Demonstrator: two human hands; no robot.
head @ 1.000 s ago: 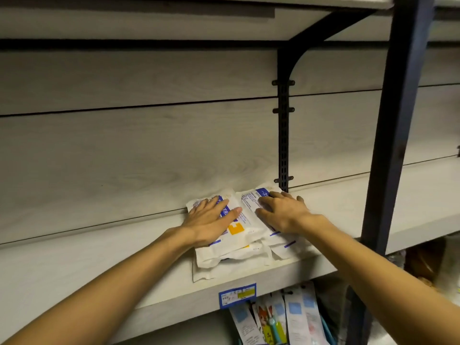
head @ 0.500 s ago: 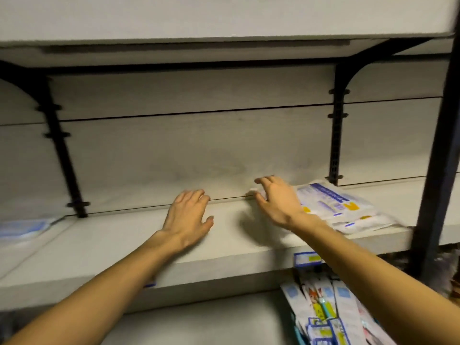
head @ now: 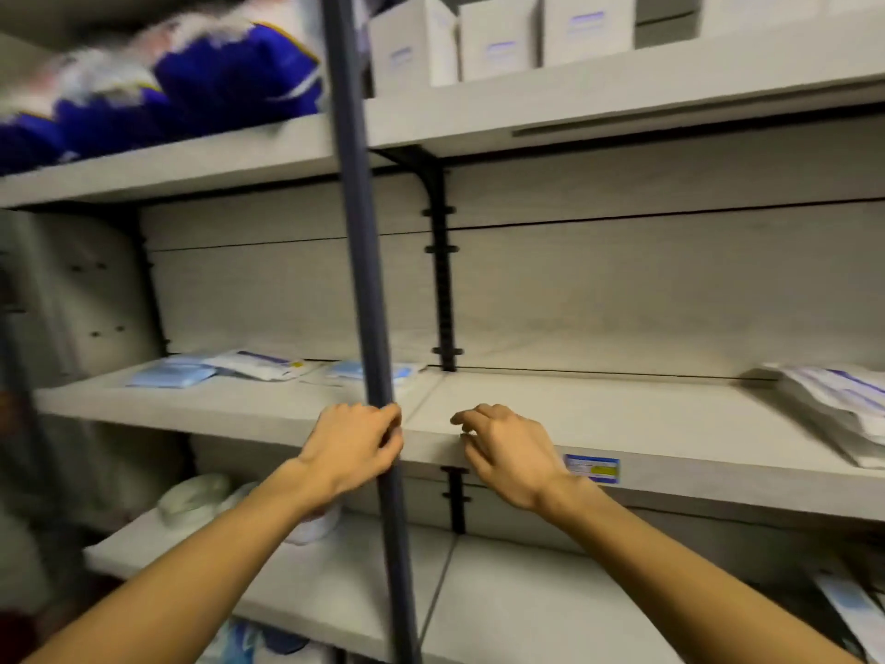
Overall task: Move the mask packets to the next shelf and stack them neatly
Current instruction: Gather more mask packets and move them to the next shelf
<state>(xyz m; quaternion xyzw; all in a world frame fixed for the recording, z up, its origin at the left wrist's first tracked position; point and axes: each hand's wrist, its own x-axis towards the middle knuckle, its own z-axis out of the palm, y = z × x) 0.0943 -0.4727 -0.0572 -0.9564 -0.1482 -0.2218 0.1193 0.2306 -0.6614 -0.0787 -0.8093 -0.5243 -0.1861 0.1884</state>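
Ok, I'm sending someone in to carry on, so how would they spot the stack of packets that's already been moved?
Find the dark upright post in the middle of the shelving and take the shelf at hand height to its right. At its far right end lies the stack of white mask packets with blue print. The loose packets left of the post are scattered, not piled.

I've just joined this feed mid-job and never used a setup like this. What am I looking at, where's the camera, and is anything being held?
There is no machine: a person's two bare hands, filmed by one wide-angle camera worn on the head. The left hand and right hand hover empty at the middle shelf edge, either side of a dark upright post. Stacked mask packets lie far right; loose packets lie left of the post. The view is motion-blurred.
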